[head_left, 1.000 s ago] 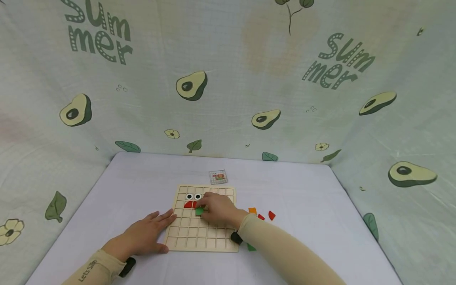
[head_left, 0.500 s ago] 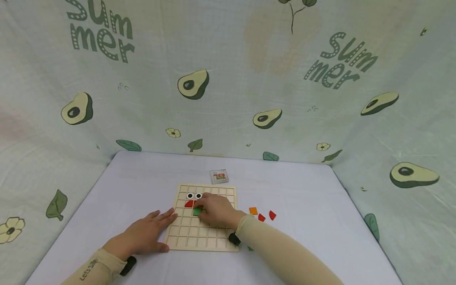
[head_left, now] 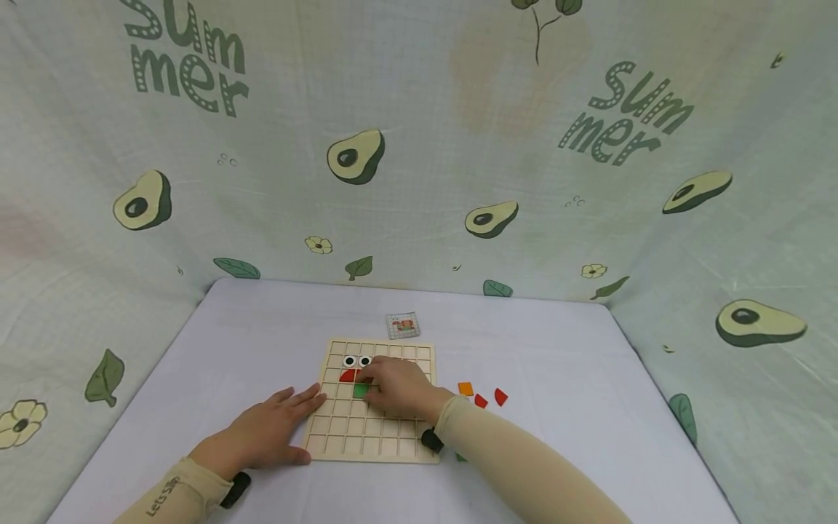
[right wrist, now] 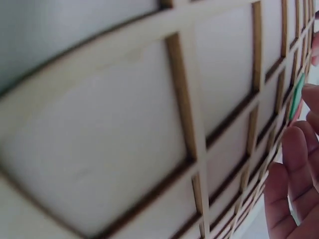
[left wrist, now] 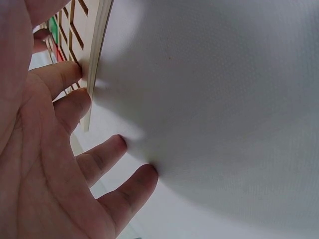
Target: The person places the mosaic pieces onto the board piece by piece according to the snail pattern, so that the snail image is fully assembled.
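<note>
A pale wooden grid board (head_left: 353,425) lies on the table. Over its middle, my right hand (head_left: 401,386) pinches a green square tile (head_left: 361,391) that sits at a cell just below the red pieces. In the right wrist view, the thumb is against the edge of the green tile (right wrist: 297,97). A red curved piece (head_left: 347,376) and two eye discs (head_left: 350,361) lie in cells above; a second red piece is partly covered by the fingers. My left hand (head_left: 270,428) rests with spread fingers at the board's left edge, two fingertips touching it in the left wrist view.
A small picture card (head_left: 402,325) lies behind the board. To the right are an orange square (head_left: 465,388), a red piece (head_left: 481,401) and another red piece (head_left: 500,397). A green piece (head_left: 461,457) is partly hidden by the right forearm. Printed cloth walls surround the table.
My right hand has moved the green tile slightly left and it now lines up with the cell below the red pieces. My left hand has stayed at the board's edge.
</note>
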The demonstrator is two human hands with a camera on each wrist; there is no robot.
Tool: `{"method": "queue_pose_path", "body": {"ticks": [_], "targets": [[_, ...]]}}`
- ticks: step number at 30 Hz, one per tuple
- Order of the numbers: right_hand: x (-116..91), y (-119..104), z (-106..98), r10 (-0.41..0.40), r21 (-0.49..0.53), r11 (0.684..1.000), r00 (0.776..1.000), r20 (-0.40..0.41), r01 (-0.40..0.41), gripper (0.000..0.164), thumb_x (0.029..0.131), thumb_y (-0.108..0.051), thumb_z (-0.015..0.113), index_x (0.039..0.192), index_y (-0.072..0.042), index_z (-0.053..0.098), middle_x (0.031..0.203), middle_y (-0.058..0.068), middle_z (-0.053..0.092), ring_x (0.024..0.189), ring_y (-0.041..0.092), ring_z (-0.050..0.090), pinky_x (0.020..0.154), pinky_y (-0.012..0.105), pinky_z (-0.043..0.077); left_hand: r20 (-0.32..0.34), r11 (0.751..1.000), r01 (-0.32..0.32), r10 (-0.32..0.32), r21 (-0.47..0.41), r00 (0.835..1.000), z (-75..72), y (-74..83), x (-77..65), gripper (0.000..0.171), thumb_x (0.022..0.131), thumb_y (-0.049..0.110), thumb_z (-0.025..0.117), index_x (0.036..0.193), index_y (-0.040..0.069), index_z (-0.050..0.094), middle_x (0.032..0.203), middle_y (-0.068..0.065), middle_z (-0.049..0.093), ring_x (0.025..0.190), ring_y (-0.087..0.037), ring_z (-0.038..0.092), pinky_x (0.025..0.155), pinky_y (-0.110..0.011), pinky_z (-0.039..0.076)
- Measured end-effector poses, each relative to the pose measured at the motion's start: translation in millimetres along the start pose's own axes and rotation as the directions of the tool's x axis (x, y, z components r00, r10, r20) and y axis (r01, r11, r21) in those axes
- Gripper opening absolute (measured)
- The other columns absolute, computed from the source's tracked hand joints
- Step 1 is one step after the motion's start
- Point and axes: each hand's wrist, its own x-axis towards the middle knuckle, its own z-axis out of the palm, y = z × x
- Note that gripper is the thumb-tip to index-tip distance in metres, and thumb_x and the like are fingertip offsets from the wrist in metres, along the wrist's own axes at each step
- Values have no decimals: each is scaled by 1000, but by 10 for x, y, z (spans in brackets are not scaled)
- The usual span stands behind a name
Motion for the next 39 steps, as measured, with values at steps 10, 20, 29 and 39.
{"method": "queue_pose_path", "body": {"ticks": [10,20,29,39], "targets": [[-219,108,-268,59,44,997,997,48,-61,30,89,-24,71,119,-24,72,105,-13,63,79,1,55,67,22,47,6,1000,14,-14,-1,1000,-14,27,-1,93,72,51,84,149,12,48,157,-7,38,132,-53,39,97,-64,42],[-792,615,-539,210,76,974,977,35,-212,30,89,-24,74,118,-17,72,102,-6,65,76,6,54,66,26,48,9,1000,15,-14,-6,1000,-24,31,-8,93,72,50,84,149,11,48,157,-8,38,132,-54,39,98,-64,42],[-1250,961,-619,372,119,921,928,11,-371,31,86,-18,78,116,-14,72,100,-4,64,73,9,53,66,27,50,-2,1000,-14,14,-14,1000,-42,36,-30,93,74,50,84,148,10,47,156,-9,38,131,-55,40,96,-64,43],[-1603,1235,-625,434,165,891,900,-35,-423,31,86,-15,79,116,-13,72,102,-3,66,82,16,56,72,32,51,-7,1000,-13,13,-11,1000,-31,29,-22,93,73,51,84,148,10,48,156,-9,39,130,-55,40,96,-65,43]]}}
